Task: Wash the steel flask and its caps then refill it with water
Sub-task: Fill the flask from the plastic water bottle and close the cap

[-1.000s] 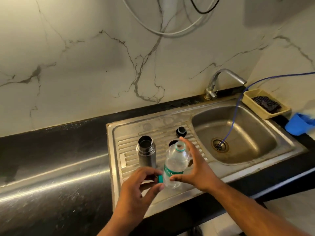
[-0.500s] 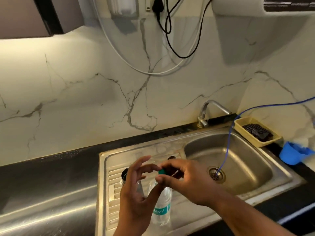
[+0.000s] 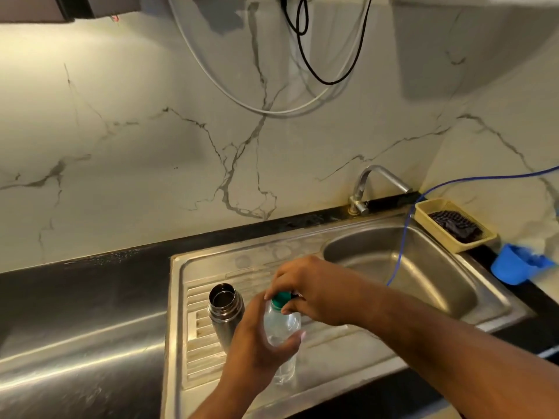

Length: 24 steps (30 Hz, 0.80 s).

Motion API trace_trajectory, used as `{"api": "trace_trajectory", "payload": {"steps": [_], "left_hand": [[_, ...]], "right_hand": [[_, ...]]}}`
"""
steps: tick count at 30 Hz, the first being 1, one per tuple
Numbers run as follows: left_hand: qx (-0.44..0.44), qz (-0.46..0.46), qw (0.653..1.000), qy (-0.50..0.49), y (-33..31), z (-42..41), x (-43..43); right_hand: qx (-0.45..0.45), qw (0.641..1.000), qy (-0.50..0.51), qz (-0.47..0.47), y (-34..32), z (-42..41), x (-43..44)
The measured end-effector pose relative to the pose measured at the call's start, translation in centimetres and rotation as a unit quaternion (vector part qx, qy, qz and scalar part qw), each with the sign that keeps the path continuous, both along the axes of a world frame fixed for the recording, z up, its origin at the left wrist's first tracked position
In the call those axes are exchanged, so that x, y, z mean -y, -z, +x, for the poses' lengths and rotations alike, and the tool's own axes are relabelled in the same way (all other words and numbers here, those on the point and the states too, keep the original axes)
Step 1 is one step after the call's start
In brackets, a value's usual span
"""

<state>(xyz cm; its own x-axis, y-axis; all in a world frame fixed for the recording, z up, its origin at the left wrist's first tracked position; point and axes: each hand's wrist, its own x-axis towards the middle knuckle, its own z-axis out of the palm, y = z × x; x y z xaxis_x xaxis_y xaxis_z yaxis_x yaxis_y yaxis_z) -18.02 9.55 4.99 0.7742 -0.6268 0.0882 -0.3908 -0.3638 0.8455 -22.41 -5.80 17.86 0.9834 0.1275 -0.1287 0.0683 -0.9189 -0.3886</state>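
On the ribbed drainboard (image 3: pixel 332 352) of the steel sink, my left hand (image 3: pixel 257 343) wraps around the body of a clear plastic bottle (image 3: pixel 282 325) and holds it upright. My right hand (image 3: pixel 311 288), just above, pinches the bottle's green cap (image 3: pixel 281 296) between thumb and fingertips. Just left of the bottle, the steel flask (image 3: pixel 225 309) stands upright with its mouth open, its lower part hidden behind my left wrist. Beyond my right hand lies the basin (image 3: pixel 429 276), where a blue hose (image 3: pixel 400 246) runs down below the tap (image 3: pixel 379 172).
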Motion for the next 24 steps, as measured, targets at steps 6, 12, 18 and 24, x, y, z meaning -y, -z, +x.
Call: {"api": "trace_trajectory", "payload": {"steps": [6,12,18,24], "left_hand": [[-0.023,0.014,1.0,0.013,-0.1,0.8,0.4],[-0.019,0.012,0.999,0.031,-0.1,0.9,0.9],[-0.015,0.01,0.999,0.051,0.1,1.0,1.0],[-0.029,0.004,0.997,0.066,0.0,1.5,0.9]], "right_hand": [[-0.016,0.996,-0.044,-0.082,-0.3,1.1,-0.2],[-0.039,0.994,-0.004,-0.097,-0.8,1.5,-0.3],[-0.033,0.988,0.005,-0.148,-0.2,1.5,-0.4],[-0.001,0.983,-0.1,-0.153,0.0,1.8,1.0]]}}
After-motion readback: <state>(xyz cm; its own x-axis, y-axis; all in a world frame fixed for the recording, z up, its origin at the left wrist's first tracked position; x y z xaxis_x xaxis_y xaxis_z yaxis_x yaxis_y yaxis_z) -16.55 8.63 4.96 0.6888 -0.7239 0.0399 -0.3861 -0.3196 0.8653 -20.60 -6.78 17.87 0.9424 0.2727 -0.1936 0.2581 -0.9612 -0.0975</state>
